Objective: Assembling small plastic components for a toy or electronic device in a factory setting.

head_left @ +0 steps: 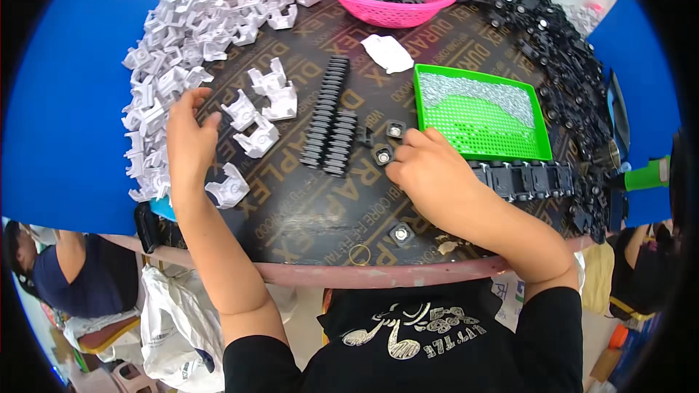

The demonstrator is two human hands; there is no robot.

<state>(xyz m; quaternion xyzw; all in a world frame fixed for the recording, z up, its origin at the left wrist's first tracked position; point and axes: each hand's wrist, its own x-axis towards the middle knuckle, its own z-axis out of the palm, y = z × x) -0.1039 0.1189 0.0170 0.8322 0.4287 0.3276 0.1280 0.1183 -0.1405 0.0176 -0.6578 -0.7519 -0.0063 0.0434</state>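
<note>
My left hand [191, 135] is at the edge of the heap of white plastic brackets [171, 51], its thumb and fingers apart with nothing seen between them. Several loose white brackets [256, 137] lie to its right. My right hand [422, 164] is bent over the table with its fingers drawn together. What they pinch, if anything, is hidden. Close to its fingertips lie small square black parts [383, 156] with round metal centres. Another square part [400, 233] lies nearer the table edge. Left of these, ribbed black parts [325, 120] are lined up in two rows.
A green tray [542, 120] of small silvery pieces stands right of centre, with a row of black frames [528, 180] before it. Behind is a pink basket [444, 0] of black parts. Black parts [553, 65] heap along the right. A ring [359, 255] lies near the front edge.
</note>
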